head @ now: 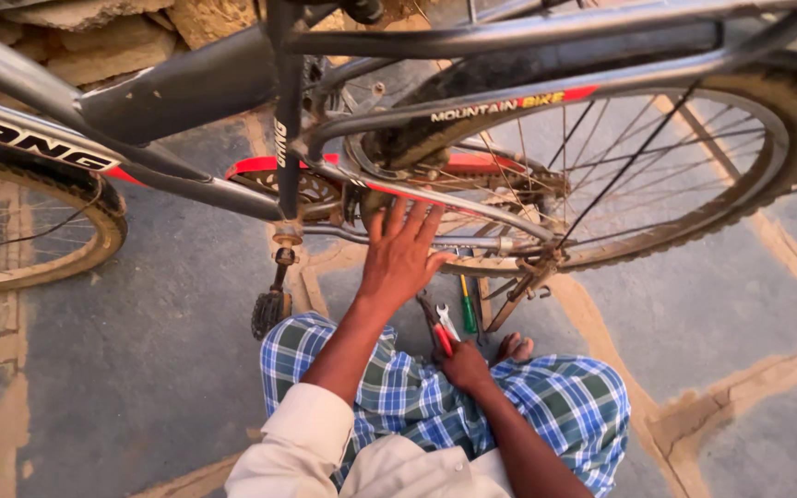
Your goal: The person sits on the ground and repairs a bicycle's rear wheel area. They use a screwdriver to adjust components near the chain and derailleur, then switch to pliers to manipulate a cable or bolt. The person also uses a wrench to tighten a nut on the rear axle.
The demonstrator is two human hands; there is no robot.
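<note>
A grey and red bicycle [186,88] stands across the view, its rear wheel [694,157] to the right. My left hand [400,254] reaches forward with fingers spread, resting against the lower frame tube near the chainring [288,184]. My right hand [465,364] is low by my knee, closed on red-handled pliers [442,327] that point toward the bike. A green-handled screwdriver [468,314] lies on the ground just beyond the pliers, beside the kickstand [509,304].
The left pedal [269,312] hangs down near my left knee. The front wheel [29,231] is at the left. Rough stones [94,37] lie behind the bike. The floor is grey stone slabs with sandy joints [740,387].
</note>
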